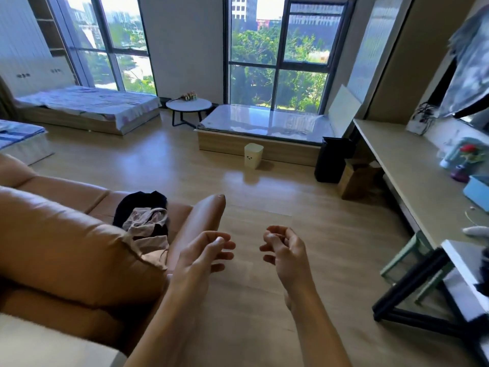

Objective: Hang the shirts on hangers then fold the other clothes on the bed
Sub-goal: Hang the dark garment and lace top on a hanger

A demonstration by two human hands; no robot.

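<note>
A pile of clothes (144, 221), dark and beige pieces, lies on the seat of the brown leather sofa (66, 234) at my left. My left hand (206, 250) hovers beside the sofa's armrest with relaxed fingers and holds nothing. My right hand (283, 247) hangs a short way to its right over the wooden floor, fingers loosely curled and empty. A bed (90, 104) with a pale patterned sheet stands far off at the back left. No hanger shows in view.
A second bed corner (18, 136) sits at the left edge. A round side table (189, 105), a window bench (264, 125), a cream bin (253, 155) and a black bin (333, 160) stand ahead. A long desk (412, 170) and a black-framed table (434, 287) line the right.
</note>
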